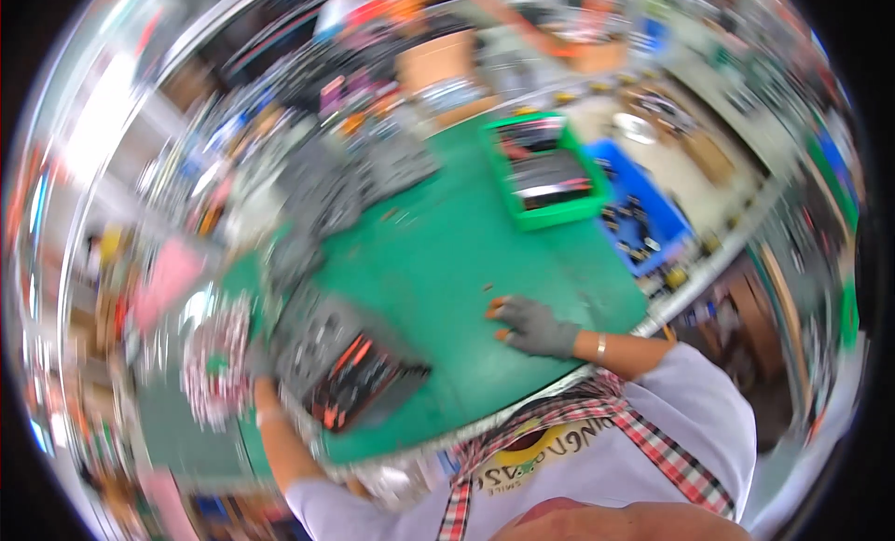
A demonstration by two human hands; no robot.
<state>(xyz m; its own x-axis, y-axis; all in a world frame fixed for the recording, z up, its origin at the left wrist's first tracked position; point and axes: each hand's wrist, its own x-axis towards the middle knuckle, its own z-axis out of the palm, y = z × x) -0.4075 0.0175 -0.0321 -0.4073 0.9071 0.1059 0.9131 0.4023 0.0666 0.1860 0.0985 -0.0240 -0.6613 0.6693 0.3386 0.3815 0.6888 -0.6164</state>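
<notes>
My right hand (536,328), in a grey glove with orange-looking fingertips, is over the green mat (438,271). Its thumb and fingers are apart, with nothing seen between them. My left hand (259,360), gloved in grey too, is at the left edge of a dark grey moulded tray (308,341). Blur smears its fingers, so whether it grips the tray cannot be made out. On the tray's right part lie black flat pieces with orange-red edges (352,383). Just left of that hand is a round bundle of reddish-white strands (216,364), also blurred.
A green bin (559,215) holding dark flat parts stands at the far right of the mat. Beside it is a blue bin (667,247) with small dark parts. More grey moulded trays (322,182) are heaped at the far left. A cardboard box (438,70) stands behind.
</notes>
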